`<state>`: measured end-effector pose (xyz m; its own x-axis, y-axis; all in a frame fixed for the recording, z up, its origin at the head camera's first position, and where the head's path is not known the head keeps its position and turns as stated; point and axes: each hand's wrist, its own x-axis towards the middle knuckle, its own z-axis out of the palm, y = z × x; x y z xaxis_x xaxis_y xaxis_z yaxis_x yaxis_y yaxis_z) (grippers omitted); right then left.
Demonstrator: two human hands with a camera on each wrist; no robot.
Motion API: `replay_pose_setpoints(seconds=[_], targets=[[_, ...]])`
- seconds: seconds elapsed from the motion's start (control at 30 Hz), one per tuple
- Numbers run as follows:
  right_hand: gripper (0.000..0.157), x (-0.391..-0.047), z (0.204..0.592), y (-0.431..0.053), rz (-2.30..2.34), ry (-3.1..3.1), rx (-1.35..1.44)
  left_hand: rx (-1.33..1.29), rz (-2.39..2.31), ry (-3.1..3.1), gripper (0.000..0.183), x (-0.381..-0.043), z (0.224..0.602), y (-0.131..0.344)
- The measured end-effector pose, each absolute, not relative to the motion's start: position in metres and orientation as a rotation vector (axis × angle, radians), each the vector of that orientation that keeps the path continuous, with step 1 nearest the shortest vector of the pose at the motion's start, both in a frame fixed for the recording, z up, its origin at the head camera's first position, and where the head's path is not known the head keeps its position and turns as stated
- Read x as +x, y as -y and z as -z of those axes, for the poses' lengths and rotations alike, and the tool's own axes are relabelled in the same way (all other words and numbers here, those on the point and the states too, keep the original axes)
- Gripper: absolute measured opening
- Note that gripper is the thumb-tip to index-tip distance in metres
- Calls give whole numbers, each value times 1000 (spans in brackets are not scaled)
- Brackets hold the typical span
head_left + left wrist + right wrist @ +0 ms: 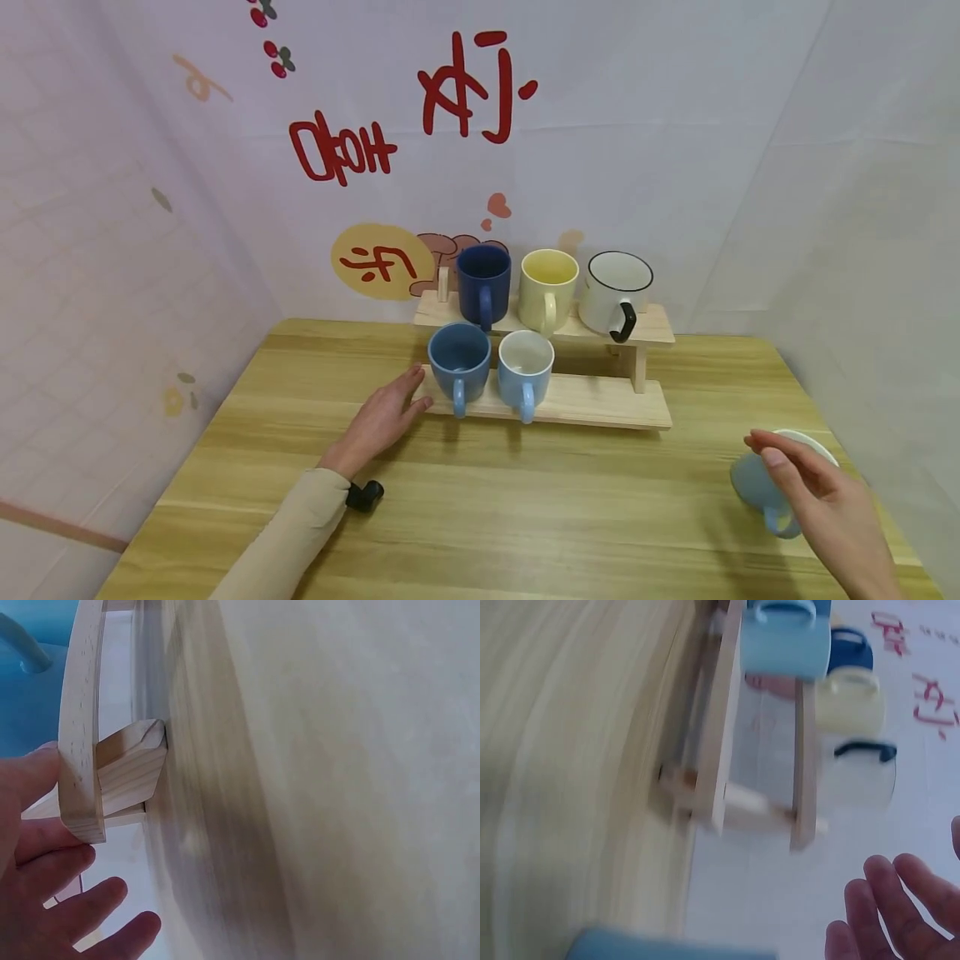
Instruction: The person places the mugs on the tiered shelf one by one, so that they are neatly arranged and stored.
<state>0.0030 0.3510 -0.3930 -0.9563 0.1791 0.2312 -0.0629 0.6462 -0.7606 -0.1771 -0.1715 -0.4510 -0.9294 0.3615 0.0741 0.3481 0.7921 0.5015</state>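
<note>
My left hand (378,419) pinches the left end of the lower board of a two-tier wooden rack (600,400). In the left wrist view, the thumb lies on one side of the board (81,765) and the index finger on the other. A medium-blue mug (448,369) and a light blue mug with a white inside (517,385) stand on that lower board. At the right, my right hand (836,512) is over another light blue mug (753,483), partly hiding it. Its fingers (885,889) are extended and grip nothing in the right wrist view.
On the upper board stand a dark blue mug (480,287), a yellow mug (540,300) and a white mug (603,300) with a black rim and handle. A printed cloth wall (637,167) rises behind the wooden table (525,508).
</note>
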Motion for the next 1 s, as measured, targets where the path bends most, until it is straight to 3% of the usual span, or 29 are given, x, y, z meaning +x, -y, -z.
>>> replay_pose_setpoints(seconds=[0.3, 0.47, 0.63, 0.77, 0.83, 0.9, 1.0], targets=[[26, 16, 419, -402, -1276, 2396, -206, 603, -851, -2965, 64, -176, 456, 174], [37, 20, 437, -423, -1573, 2096, -181, 606, -842, -2962, 64, -175, 456, 174], [37, 27, 454, -435, -1777, 1905, -218, 609, -864, -2957, 63, -173, 456, 174], [39, 34, 464, -447, -1725, 2075, -344, 615, -872, -2950, 63, -173, 457, 174], [31, 35, 465, -451, -1660, 2306, -423, 621, -872, -2953, 63, -174, 457, 173], [44, 33, 464, -453, -1583, 2613, -490, 623, -868, -2958, 63, -174, 457, 173], [77, 28, 461, -450, -1494, 3002, -553, 620, -858, -2961, 63, -176, 456, 172]])
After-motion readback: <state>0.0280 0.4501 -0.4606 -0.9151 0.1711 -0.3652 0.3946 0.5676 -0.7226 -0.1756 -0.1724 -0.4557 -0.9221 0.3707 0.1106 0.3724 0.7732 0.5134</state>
